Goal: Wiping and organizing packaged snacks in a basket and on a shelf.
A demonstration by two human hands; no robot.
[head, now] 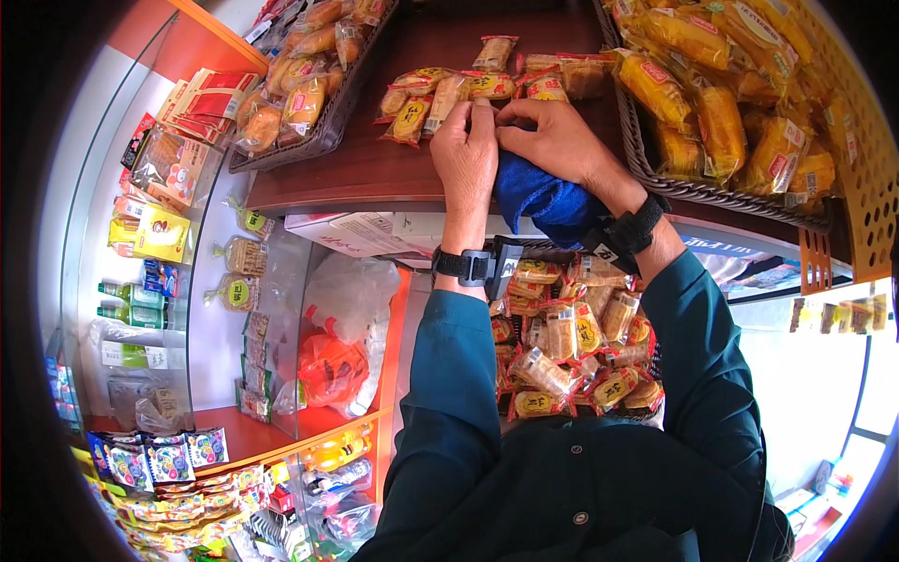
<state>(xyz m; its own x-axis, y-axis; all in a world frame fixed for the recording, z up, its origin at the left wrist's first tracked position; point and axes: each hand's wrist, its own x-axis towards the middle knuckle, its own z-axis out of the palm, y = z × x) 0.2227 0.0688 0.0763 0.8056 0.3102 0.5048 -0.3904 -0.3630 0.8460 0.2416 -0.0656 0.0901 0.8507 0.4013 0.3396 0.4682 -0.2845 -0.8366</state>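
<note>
My left hand [466,144] is over the front of a dark red wooden shelf [414,175], its fingertips at a clear-wrapped rice cracker packet [447,98]; whether it grips the packet is hidden. Beside it, my right hand [548,133] is bent with thumb and forefinger near the left fingertips. A blue cloth [544,190] hangs beneath the right hand, seemingly held by its lower fingers, which are hidden. More wrapped crackers [409,121] with red edges lie in a loose group just beyond both hands. Each wrist wears a black strap with a small device.
Wicker baskets of wrapped bread stand at the left [330,130] and right [635,158] of the shelf. Below, between my forearms, sits a basket of wrapped crackers [555,372]. Glass shelves [193,281] with snacks run along the left; a yellow perforated panel [860,175] borders the right.
</note>
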